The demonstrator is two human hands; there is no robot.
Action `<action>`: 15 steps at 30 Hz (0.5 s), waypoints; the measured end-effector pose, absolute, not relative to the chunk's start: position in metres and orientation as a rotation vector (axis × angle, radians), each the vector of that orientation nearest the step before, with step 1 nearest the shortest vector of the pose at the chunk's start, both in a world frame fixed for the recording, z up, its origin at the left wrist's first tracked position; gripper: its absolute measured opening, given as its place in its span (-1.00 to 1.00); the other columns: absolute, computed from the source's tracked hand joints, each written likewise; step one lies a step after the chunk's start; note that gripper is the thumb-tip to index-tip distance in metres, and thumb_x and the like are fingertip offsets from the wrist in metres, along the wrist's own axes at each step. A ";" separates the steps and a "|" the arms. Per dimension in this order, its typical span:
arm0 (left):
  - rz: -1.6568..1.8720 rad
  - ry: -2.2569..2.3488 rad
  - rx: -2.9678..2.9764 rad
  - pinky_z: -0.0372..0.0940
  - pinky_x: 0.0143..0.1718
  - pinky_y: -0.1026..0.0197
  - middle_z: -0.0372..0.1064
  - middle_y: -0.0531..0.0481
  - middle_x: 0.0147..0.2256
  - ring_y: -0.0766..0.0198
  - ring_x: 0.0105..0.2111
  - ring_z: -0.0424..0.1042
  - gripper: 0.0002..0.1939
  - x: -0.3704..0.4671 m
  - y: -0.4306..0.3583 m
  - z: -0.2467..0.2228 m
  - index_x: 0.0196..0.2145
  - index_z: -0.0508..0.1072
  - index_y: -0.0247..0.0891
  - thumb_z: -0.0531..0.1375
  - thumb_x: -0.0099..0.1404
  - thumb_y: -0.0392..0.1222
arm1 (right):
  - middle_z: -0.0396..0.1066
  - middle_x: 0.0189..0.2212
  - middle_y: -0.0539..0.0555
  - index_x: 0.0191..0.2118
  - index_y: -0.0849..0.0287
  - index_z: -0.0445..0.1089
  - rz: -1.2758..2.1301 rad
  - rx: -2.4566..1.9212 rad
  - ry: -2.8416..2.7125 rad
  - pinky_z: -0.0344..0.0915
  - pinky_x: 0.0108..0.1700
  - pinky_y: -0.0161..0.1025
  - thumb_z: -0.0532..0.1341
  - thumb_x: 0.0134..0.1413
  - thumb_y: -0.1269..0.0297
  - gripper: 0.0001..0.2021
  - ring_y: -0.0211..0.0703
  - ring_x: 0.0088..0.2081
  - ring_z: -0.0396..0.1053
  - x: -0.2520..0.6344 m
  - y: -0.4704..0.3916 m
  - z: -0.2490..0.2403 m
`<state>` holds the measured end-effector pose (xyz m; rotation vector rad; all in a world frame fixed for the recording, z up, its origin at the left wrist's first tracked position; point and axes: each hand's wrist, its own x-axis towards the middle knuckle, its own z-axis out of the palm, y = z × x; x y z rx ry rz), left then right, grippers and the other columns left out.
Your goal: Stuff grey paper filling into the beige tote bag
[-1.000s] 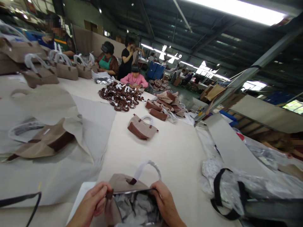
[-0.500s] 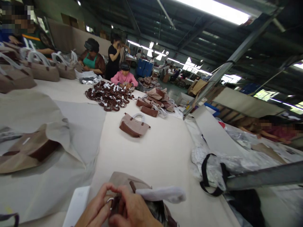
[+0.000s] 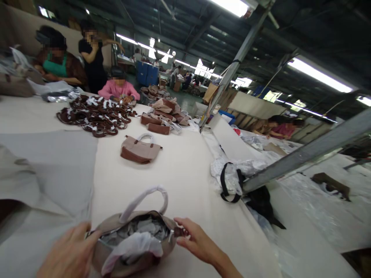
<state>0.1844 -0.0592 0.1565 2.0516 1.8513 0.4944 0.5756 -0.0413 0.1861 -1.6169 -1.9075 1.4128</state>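
A small beige handbag with a paper-wrapped handle lies open at the near edge of the table, stuffed with grey paper. My left hand holds the bag's left end. With its fingertips, my right hand pinches the zipper pull at the bag's right end.
Another beige and brown handbag lies mid-table, with a heap of brown handles and a pile of bags beyond. Grey fabric sheets cover the left. Plastic wrap and a black strap lie right, by a slanted metal bar. Several people work at the far end.
The view has swung right and down. My hands have parted from the bag's middle to its two ends, and the bag now lies open with its handle standing up.
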 end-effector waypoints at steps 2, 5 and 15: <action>0.471 1.641 2.110 0.27 -0.10 0.10 0.47 -0.13 -0.21 0.05 -0.22 0.44 -0.62 0.205 -0.049 0.173 -0.28 0.61 -0.08 0.01 0.19 -0.31 | 0.47 -0.28 0.05 -0.01 0.18 0.45 1.397 -1.616 -1.891 0.30 -0.23 -0.22 0.17 0.07 0.32 -0.66 -0.18 -0.31 0.39 0.564 -0.045 0.182; 0.333 1.331 1.974 0.25 -0.22 0.18 0.50 -0.04 -0.32 0.10 -0.26 0.46 -0.75 0.239 -0.039 0.186 -0.42 0.58 -0.09 0.09 0.20 -0.25 | 0.21 -0.56 -0.14 -0.15 0.16 0.41 1.366 -1.645 -1.910 0.11 -0.37 -0.28 0.16 0.01 0.39 -0.76 -0.28 -0.48 0.23 0.551 -0.049 0.180; 0.123 1.352 1.746 0.30 -0.17 -0.10 0.59 -0.24 -0.32 -0.24 -0.27 0.52 -0.76 0.265 -0.067 0.146 -0.33 0.66 -0.12 0.26 0.15 0.01 | 0.34 -0.58 -0.24 -0.11 0.05 0.07 2.231 -1.204 -0.957 -0.18 -0.74 -0.48 0.22 -0.10 0.12 -0.57 -0.49 -0.75 -0.15 0.518 -0.064 0.176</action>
